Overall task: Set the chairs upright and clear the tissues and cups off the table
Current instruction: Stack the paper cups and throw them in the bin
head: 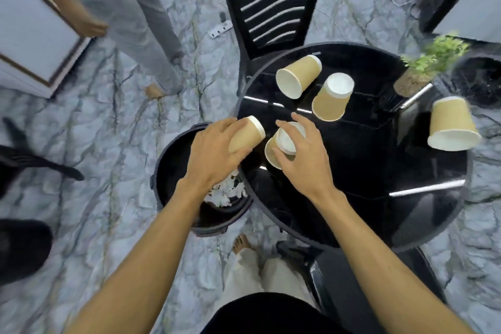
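Observation:
My left hand (pixel 214 152) grips a tan paper cup (pixel 248 135) at the left rim of the round black table (pixel 352 211), above a black bin (pixel 173 171). My right hand (pixel 303 154) closes around a second tan cup (pixel 284 141) standing upside down on the table. Three more tan cups rest on the table: one on its side (pixel 298 76), one tilted upside down (pixel 333 97), one at the far right edge (pixel 452 125). White crumpled tissues (pixel 227 192) lie in the bin. A black slatted chair (pixel 271 0) stands upright behind the table.
A small potted plant (pixel 428 65) stands at the table's back right. Another person's leg (pixel 151 22) and hand are at upper left by a white cabinet (pixel 29 35). Dark chair parts (pixel 27 165) show at the left. A power strip (pixel 221 30) lies on the marble floor.

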### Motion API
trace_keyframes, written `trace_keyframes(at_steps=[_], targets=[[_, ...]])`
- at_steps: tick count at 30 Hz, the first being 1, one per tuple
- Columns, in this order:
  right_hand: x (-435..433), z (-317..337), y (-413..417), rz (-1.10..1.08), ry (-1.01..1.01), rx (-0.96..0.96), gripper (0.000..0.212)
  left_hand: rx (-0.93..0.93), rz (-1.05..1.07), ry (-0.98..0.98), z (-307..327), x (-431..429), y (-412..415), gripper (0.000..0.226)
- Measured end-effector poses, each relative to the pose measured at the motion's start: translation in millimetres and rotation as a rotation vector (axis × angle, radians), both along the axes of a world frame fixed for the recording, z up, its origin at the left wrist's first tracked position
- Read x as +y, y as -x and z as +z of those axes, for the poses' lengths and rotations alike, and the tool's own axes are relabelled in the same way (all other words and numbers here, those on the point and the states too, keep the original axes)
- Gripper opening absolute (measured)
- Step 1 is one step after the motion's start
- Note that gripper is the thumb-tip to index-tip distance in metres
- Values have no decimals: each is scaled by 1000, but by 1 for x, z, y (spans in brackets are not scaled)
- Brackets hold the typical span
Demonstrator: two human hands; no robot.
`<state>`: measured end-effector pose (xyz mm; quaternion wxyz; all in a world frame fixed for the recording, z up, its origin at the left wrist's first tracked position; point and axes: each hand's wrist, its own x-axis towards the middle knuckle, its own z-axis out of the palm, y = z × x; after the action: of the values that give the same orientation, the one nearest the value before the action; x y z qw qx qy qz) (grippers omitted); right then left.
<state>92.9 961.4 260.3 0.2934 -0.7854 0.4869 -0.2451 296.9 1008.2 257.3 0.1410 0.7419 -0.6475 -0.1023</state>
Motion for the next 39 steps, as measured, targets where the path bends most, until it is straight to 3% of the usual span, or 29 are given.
trace_keyframes(at_steps=[11, 19, 25, 31, 39], targets=[[26, -26, -157, 321, -76, -10, 50, 60, 394, -27, -35, 90, -124, 61], [18, -127, -216, 303, -145, 76, 49, 228, 528, -137, -150, 98, -158, 63], [34, -241, -215, 365, -370, 416, 55, 252, 469, -728, -257, 103, -151, 84], [53, -266, -199, 372, -481, 521, 49, 293, 483, -661, -271, 120, -142, 71], [54, -213, -217, 412, -384, 417, 42, 282, 505, -530, -217, 124, -152, 61]])
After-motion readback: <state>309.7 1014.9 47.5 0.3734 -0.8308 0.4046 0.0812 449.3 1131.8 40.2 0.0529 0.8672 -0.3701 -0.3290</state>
